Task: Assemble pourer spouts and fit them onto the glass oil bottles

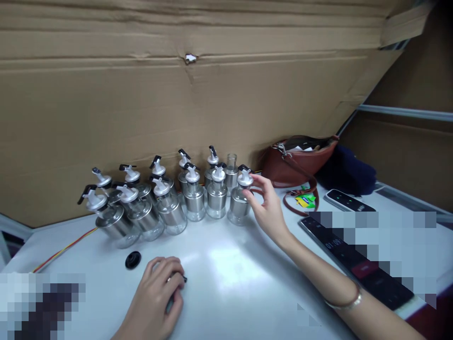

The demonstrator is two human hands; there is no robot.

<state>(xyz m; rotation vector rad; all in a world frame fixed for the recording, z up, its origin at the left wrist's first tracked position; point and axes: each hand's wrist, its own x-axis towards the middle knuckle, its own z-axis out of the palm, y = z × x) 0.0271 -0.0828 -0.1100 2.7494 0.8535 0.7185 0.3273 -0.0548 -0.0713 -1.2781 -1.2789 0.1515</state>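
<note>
Two rows of glass dispenser bottles (194,200) with metal sleeves and white-and-black pourer tops stand on the white table. At the right end of the front row, my right hand (271,212) has its thumb and fingers at the neck of a dispenser bottle (239,208), which stands upright. Behind it, one bottle (231,174) has an open glass neck and no pourer. My left hand (159,293) rests on the table with curled fingers around a small dark object, mostly hidden; a black tip (185,279) sticks out. A round black cap (133,259) lies nearby.
A cardboard wall (141,104) rises behind the bottles. To the right are a brown leather bag (300,165), a dark blue cloth item (348,172), a green-yellow packet (306,201), a white device (348,200) and a phone (336,245). A red-yellow wire (67,246) runs left.
</note>
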